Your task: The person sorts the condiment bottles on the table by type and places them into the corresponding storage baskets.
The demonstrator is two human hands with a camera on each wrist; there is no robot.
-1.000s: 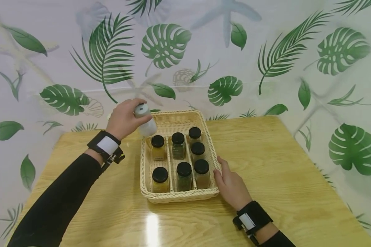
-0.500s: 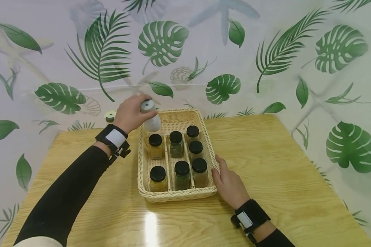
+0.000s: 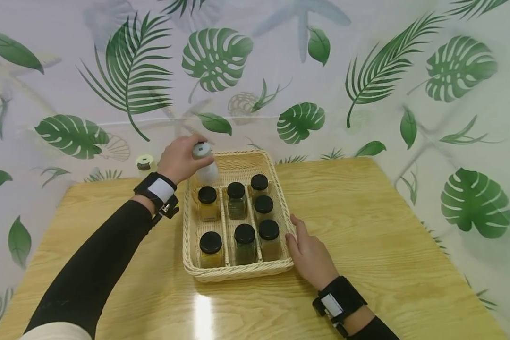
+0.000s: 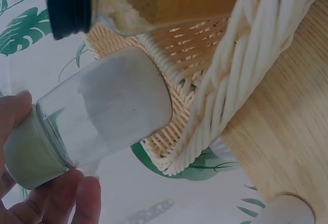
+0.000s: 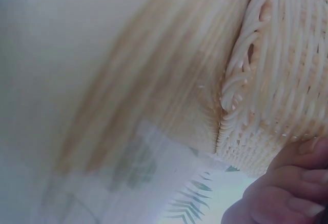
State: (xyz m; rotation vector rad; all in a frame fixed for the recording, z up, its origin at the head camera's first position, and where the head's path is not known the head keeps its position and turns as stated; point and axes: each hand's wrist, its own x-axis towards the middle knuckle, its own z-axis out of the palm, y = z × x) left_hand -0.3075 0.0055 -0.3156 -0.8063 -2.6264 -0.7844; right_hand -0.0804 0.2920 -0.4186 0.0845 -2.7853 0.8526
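My left hand (image 3: 180, 159) grips a clear glass jar (image 3: 207, 172) by its pale lid. White contents fill part of this jar, which hangs tilted over the back left of a wicker basket (image 3: 284, 200). In the left wrist view, fingers and thumb close round the pale green lid (image 4: 31, 155), and the jar's base points towards the basket's inside. My right hand (image 3: 313, 257) holds the basket's right side near the front corner, thumb at the rim. Curled fingers (image 5: 287, 188) lie against the weave in the right wrist view.
Black-lidded spice jars (image 3: 244, 233) stand in the basket, split by wicker dividers into three columns at the front. Another pale-lidded container (image 3: 144, 163) stands at the table's back left, partly behind the left wrist. A leaf-print cloth (image 3: 246, 75) hangs behind the wooden table (image 3: 357, 212).
The left hand has carried the pale-lidded jar rightwards and lower over the basket's back left part. The pale-lidded container behind it has come into view. The right hand stays at the basket.
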